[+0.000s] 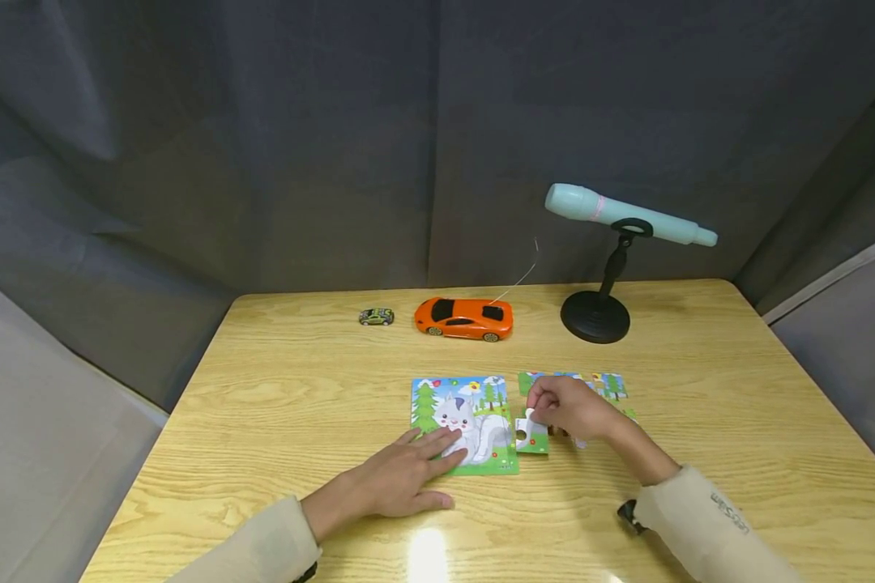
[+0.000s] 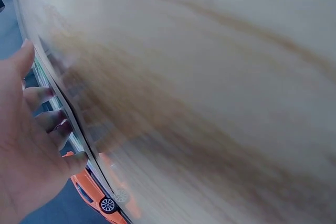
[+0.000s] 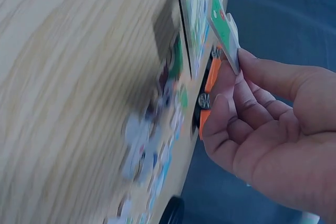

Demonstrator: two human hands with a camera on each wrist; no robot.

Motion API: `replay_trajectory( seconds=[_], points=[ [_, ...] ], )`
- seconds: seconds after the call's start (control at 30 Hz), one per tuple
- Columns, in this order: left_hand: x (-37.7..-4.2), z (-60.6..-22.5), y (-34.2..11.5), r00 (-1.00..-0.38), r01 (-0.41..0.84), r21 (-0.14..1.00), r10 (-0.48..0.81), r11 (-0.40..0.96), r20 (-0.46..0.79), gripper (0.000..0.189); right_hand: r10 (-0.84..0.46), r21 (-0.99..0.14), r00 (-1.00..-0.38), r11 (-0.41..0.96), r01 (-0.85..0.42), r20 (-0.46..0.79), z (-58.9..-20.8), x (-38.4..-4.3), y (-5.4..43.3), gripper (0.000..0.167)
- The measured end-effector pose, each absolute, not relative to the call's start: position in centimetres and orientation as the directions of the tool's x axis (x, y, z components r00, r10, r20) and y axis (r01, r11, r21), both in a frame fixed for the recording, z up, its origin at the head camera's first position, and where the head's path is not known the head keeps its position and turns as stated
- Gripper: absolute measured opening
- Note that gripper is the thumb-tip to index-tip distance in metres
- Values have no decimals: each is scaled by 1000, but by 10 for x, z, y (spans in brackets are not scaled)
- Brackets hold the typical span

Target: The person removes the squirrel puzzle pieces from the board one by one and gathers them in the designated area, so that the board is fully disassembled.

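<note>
A square squirrel picture board [image 1: 490,405] lies on the wooden table. My left hand [image 1: 401,474] rests on its lower left part with the fingers spread and straight. Just right of the board, my right hand [image 1: 572,409] pinches a jigsaw puzzle piece [image 1: 538,442] between thumb and fingers. In the right wrist view this puzzle piece [image 3: 224,30], green with a red spot, is held tilted above the table. Several loose puzzle pieces [image 1: 612,385] lie behind and beneath the right hand, partly hidden by it.
Behind the board stands an orange toy car [image 1: 463,318] with a thin wire aerial, and a small patterned toy car [image 1: 376,317] to its left. A light blue microphone [image 1: 627,214] sits on a black stand [image 1: 595,316] at the back right. A grey curtain hangs behind the table.
</note>
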State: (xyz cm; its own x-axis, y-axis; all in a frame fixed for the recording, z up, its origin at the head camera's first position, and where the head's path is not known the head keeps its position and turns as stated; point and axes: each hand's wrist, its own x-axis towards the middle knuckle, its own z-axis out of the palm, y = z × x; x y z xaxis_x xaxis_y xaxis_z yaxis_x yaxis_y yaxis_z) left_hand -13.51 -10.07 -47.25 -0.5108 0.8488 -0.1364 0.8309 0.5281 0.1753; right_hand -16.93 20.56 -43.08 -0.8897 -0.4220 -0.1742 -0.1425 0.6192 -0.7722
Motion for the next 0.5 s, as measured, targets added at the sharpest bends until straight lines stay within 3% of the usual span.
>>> replay_trajectory(
  seconds=[0.5],
  points=[
    [-134, -472, -100, -514, 831, 170, 848, 529, -128, 68, -400, -795, -893, 600, -86, -205, -431, -155, 266, 8]
  ],
)
